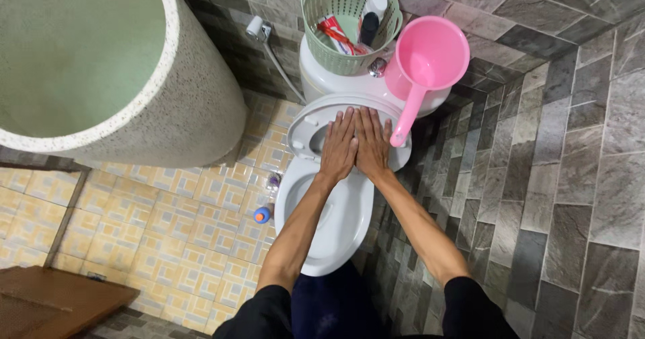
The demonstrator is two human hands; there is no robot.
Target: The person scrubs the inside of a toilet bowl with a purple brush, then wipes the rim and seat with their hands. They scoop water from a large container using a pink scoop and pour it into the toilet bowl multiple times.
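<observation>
A white toilet (pixel 336 231) stands against the tiled wall, its lid (pixel 306 127) and seat raised upright. My left hand (pixel 338 147) and my right hand (pixel 371 144) lie flat side by side on the raised seat, fingers pointing up toward the cistern (pixel 316 77), holding nothing. A pink dipper (pixel 426 67) rests on the cistern top, its handle hanging down just right of my right hand. A green perforated basket (pixel 336 53) with bottles and tubes sits on the cistern.
A large speckled round water tank (pixel 195 104) fills the upper left. A spray hose (pixel 275 60) hangs on the wall. A small blue-capped bottle (pixel 263 214) stands on the yellow floor tiles beside the bowl. Grey stone wall at right.
</observation>
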